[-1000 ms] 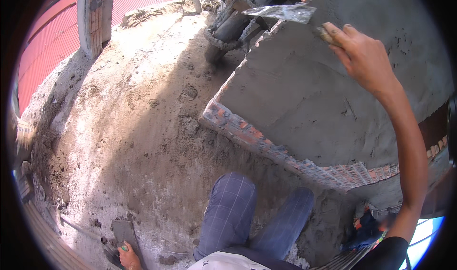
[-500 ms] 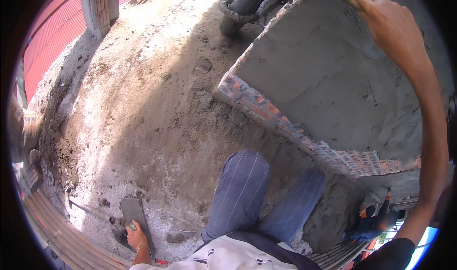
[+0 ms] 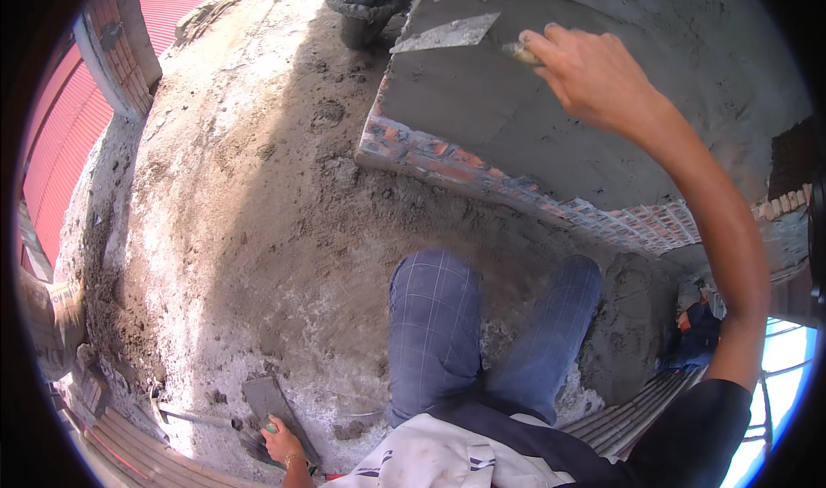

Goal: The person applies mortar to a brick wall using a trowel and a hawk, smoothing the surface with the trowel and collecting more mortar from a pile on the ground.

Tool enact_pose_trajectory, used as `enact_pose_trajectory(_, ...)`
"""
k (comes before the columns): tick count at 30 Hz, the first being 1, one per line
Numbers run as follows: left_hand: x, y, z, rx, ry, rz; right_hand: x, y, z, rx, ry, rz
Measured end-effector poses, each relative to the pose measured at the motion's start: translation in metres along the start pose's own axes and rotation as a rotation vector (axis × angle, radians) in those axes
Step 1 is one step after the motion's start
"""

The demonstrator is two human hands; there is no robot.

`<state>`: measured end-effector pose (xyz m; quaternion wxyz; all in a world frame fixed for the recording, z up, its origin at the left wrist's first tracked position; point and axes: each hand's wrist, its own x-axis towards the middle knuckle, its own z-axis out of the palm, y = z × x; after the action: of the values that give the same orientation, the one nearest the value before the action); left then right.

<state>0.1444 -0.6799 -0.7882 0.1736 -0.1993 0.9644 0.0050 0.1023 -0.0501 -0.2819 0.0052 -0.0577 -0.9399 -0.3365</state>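
Observation:
My right hand [image 3: 594,79] is closed round the handle of a trowel, my arm reaching up along the right side. The trowel's pointed metal blade [image 3: 447,34] lies over the wet grey plaster [image 3: 551,135] of a brick wall, near its left edge; I cannot tell whether it touches. Bare red brick [image 3: 430,151] shows along the plaster's lower border. Low at the left, my left hand [image 3: 284,443] grips the green handle of a flat, rectangular plastering float [image 3: 274,400]. That float is held over the dusty ground, well away from the wall.
A dark bucket-like container [image 3: 366,15] stands beyond the wall's left corner. Bamboo poles [image 3: 142,454] run along the lower left, near a metal pipe [image 3: 198,417] and a sack [image 3: 64,307]. A brick pillar [image 3: 120,49] rises at upper left. Another person [image 3: 699,329] is at the far right.
My right hand has come down and left across the wall, bringing the trowel blade into full view. The view has shifted; my left hand still grips the float.

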Motion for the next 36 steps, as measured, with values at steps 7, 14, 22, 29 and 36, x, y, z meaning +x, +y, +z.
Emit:
enact_pose_trajectory(7,-0.005,0.007,0.010,0.010,0.039,0.097,-0.156,-0.076,0.232,0.479,-0.231,0.332)
enact_pose_trajectory(14,0.015,-0.009,0.012,-0.103,-0.169,0.178,-0.149,0.019,0.162,0.335,-0.092,0.400)
enact_pose_trajectory(22,-0.001,0.024,-0.022,-0.063,-0.167,0.205,-0.163,0.103,0.068,0.021,0.392,0.405)
enact_pose_trajectory(29,0.006,-0.003,0.025,0.003,0.078,0.030,-0.141,0.036,0.083,-0.003,0.499,0.192)
enact_pose_trajectory(36,-0.002,0.000,0.013,-0.005,0.135,0.035,-0.097,-0.132,0.197,0.523,0.275,0.235)
